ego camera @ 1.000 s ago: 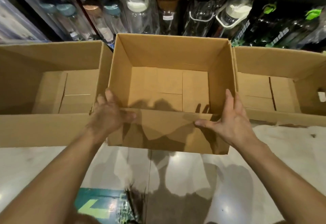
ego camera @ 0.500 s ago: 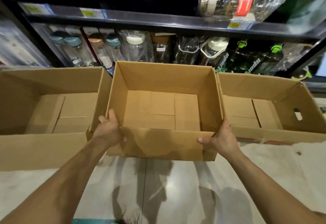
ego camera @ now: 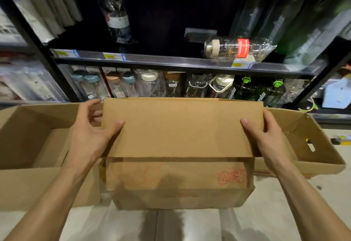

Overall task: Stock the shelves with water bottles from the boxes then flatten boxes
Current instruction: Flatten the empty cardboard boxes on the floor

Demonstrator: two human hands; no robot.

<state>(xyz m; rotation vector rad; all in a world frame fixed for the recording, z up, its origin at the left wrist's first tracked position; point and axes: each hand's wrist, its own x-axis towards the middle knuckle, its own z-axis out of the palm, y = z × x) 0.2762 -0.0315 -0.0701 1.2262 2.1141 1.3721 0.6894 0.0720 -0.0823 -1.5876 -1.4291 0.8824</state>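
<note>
The brown cardboard box (ego camera: 180, 132), with a red stamp toward 4 o'clock, is at centre frame, tipped up. The left hand (ego camera: 89, 136) at 9 o'clock and the right hand (ego camera: 266, 136) at 3 o'clock clamp its sides, thumbs across its face.

The held box (ego camera: 182, 126) hides its inside and most fingers (ego camera: 95, 116) of the left hand (ego camera: 85, 138) and right hand (ego camera: 266, 138), while its red print (ego camera: 232, 178) and the shelf price tags (ego camera: 239, 64) are too blurred to read.
</note>
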